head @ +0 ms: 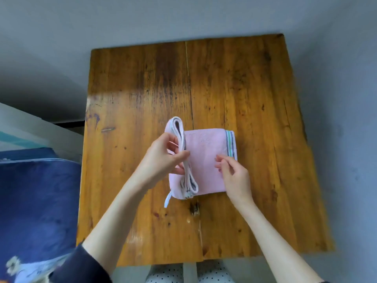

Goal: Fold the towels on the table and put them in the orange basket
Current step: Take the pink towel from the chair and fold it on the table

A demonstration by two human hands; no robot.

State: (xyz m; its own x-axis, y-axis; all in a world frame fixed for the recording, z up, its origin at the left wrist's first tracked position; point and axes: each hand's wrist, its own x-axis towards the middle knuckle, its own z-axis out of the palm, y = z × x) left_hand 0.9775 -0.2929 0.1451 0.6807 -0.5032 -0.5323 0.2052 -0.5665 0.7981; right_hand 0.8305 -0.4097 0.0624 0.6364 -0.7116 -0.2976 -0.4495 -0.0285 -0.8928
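Pinched btwn thumb and fingers, left hand [163, 158] grip lifts the folded left edge of the pink towel [206, 160], which lies mid desk [244, 88]. Right hand [232, 172] grip loose, fingertips resting on cloth, holding nothing. Towel looks soft, light, floppy; best taken at folded edges. Orange basket not in view.

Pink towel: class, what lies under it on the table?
The pink towel lies directly on the bare wooden table, with the left hand lifting its folded left edge. Anything beneath the flat part is covered by cloth.
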